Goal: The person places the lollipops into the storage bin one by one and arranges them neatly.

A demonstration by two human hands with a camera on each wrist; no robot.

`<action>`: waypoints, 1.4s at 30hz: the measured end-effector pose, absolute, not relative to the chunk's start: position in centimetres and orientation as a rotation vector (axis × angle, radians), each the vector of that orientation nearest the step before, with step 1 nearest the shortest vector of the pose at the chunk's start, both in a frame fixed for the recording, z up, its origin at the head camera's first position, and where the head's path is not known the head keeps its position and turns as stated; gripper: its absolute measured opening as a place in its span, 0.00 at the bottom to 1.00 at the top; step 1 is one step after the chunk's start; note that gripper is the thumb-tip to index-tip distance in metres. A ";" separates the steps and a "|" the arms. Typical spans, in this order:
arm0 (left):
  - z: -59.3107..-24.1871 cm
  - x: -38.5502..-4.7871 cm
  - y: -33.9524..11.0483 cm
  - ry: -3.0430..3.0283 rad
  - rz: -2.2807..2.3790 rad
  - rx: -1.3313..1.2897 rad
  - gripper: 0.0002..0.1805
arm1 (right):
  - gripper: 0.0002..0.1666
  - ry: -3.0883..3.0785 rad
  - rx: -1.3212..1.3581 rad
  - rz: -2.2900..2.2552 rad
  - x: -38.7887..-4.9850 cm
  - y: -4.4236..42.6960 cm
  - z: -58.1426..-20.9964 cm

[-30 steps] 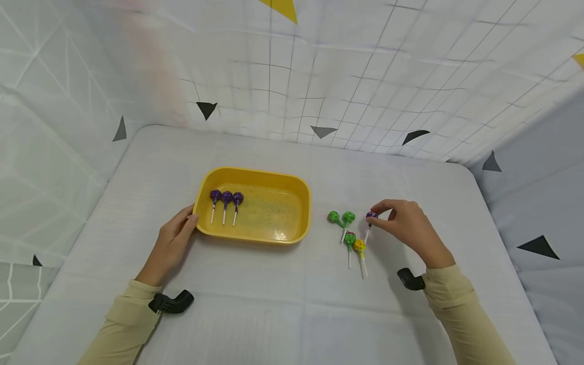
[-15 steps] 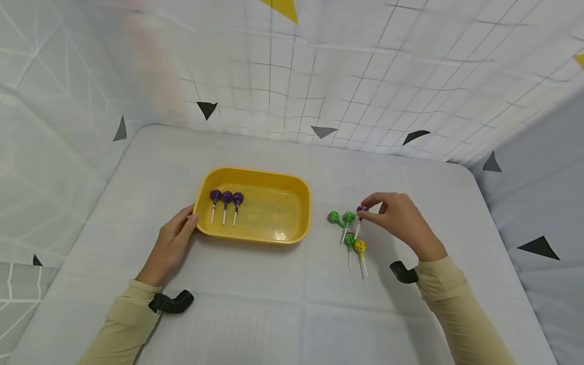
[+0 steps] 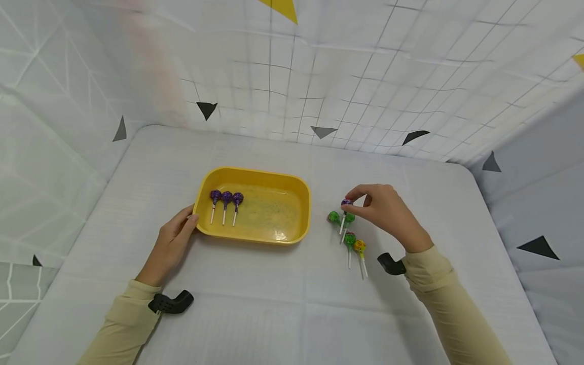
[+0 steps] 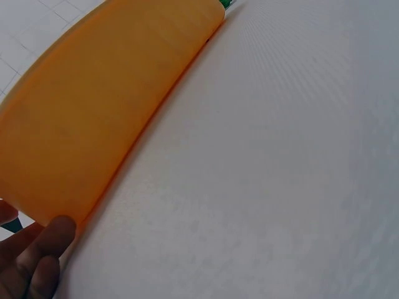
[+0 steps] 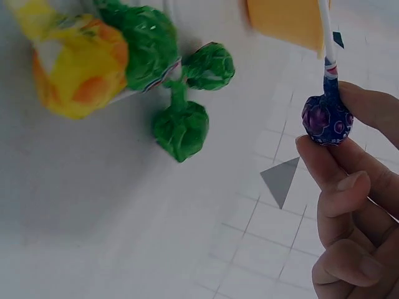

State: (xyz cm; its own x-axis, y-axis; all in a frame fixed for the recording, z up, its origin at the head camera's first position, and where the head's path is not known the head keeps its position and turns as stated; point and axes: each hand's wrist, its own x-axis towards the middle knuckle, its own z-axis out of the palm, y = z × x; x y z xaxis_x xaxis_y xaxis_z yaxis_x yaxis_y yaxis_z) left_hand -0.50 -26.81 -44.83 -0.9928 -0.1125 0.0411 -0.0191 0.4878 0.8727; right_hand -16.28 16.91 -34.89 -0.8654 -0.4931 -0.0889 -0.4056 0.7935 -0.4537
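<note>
A purple-wrapped lollipop (image 3: 347, 202) is pinched by its candy head between the thumb and fingertips of my right hand (image 3: 385, 210). Its white stick hangs down over the green lollipops in the head view; the right wrist view shows the wrapped ball (image 5: 327, 120) clear of the table. My left hand (image 3: 171, 241) holds the near left corner of a yellow tray (image 3: 255, 238), thumb at the front side and fingers at the left end. Inside the tray, three purple lollipops (image 3: 227, 196) lie side by side at the left, sticks pointing toward me.
Right of the tray lie three green lollipops (image 3: 350, 239), two of them partly behind the held one, and a yellow lollipop (image 3: 360, 247). A white cloth (image 3: 274, 304) covers the table. Patterned white sheets (image 3: 356, 91) hang behind and at the sides.
My right hand has moved left and away from me with the purple lollipop, from beside the loose lollipops to above the green ones. The left hand and tray stay put.
</note>
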 end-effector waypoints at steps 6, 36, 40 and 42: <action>-44.8 -0.5 -26.8 -2.631 -1.540 0.118 0.29 | 0.12 2.766 -0.744 -0.645 -16.4 15.8 -34.6; -45.0 -0.5 -26.9 -2.639 -1.538 0.128 0.29 | 0.13 2.692 -0.915 -0.675 -17.1 9.8 -33.2; -44.9 -0.5 -26.8 -2.643 -1.536 0.131 0.29 | 0.12 2.677 -0.913 -0.686 -17.1 9.1 -33.1; -44.9 -0.6 -26.8 -2.640 -1.540 0.131 0.29 | 0.12 2.667 -0.913 -0.691 -17.1 8.8 -33.0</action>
State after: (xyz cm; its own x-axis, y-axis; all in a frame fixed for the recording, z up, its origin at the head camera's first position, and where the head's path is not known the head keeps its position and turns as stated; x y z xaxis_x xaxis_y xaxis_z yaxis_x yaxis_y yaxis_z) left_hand -0.55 -26.82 -44.93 -0.9929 -0.1153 0.0283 -0.0321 0.4905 0.8709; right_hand -17.09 8.76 -33.00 -0.7766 -0.6261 -0.0703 -0.5132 0.6934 -0.5057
